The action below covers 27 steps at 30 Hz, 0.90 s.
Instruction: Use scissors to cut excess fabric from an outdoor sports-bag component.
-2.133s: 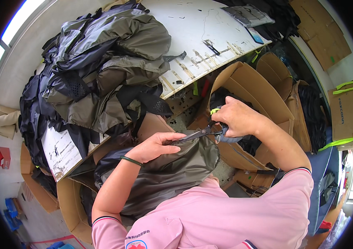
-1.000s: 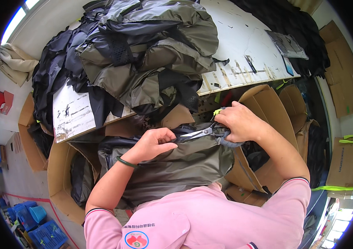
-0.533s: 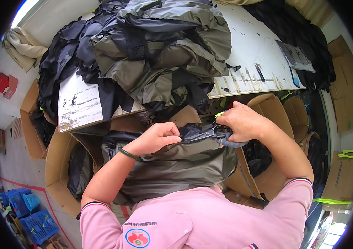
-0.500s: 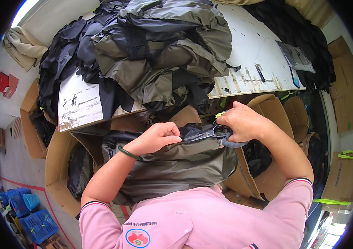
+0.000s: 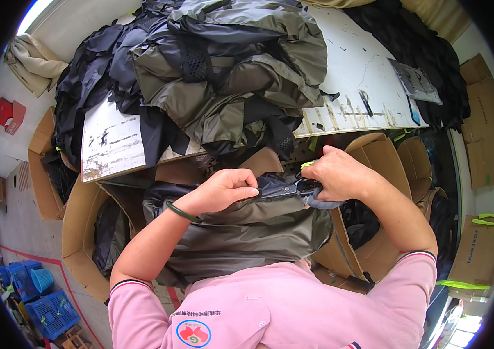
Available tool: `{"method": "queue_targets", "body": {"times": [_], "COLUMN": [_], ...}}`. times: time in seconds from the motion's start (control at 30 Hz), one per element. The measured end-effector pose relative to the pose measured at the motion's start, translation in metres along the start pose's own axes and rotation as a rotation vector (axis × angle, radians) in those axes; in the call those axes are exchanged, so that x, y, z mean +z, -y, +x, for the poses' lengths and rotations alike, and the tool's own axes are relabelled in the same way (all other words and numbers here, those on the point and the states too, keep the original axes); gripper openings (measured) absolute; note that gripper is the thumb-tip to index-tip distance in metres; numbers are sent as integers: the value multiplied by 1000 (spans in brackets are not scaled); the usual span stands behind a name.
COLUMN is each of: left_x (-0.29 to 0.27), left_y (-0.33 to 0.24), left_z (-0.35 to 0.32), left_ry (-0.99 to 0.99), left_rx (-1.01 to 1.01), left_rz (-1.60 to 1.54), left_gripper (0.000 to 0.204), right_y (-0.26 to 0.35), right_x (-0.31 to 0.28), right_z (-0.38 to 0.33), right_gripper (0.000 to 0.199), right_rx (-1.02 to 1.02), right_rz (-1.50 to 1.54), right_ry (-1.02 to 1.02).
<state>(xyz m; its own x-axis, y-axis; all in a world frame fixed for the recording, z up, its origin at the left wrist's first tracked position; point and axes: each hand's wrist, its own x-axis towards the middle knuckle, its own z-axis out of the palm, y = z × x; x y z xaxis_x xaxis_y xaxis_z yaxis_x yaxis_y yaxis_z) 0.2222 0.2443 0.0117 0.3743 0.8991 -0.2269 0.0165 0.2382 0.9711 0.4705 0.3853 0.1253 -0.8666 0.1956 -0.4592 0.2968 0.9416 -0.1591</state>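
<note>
An olive and black fabric piece [image 5: 241, 244] lies spread across my lap, below the table's front edge. My left hand [image 5: 230, 189] pinches its upper black edge, fingers closed. In my right hand [image 5: 334, 175] is a pair of scissors [image 5: 286, 190] with dark padded handles, the blades pointing left along that same edge, close to the left fingertips. How far the blades are parted I cannot tell. A bit of yellow-green material shows beside the right thumb and fingers.
A large heap of olive and black fabric [image 5: 229, 75] covers much of the white table [image 5: 354, 55]. Open cardboard boxes [image 5: 81, 232] with dark cloth stand left and right of me. Blue plastic baskets [image 5: 54, 314] sit on the floor at lower left. More black cloth [image 5: 427, 64] lies far right.
Both hands stay close to their places on the fabric edge. The left hand and the scissors have shifted only slightly, and the view has tilted a little.
</note>
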Motion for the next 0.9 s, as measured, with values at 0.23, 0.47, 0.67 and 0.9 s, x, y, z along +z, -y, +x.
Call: {"method": "queue_targets", "body": {"times": [0.23, 0.47, 0.67, 0.9], "left_x": [6, 6, 7, 8], "left_y": [1, 0, -1, 0], "left_z": [0, -2, -3, -3], "left_ry": [-39, -42, -45, -20], "left_rx": [59, 54, 80, 39], "left_rz": [-9, 27, -6, 12], "left_gripper": [12, 13, 13, 14], "right_y": [2, 13, 8, 17], "right_x": [6, 3, 12, 10], "right_z": [-3, 7, 5, 7], "right_gripper": [30, 31, 29, 26], "right_rx": [-26, -14, -9, -17], "right_rz": [-37, 31, -10, 9], "right_ry": [-75, -56, -39, -59]}}
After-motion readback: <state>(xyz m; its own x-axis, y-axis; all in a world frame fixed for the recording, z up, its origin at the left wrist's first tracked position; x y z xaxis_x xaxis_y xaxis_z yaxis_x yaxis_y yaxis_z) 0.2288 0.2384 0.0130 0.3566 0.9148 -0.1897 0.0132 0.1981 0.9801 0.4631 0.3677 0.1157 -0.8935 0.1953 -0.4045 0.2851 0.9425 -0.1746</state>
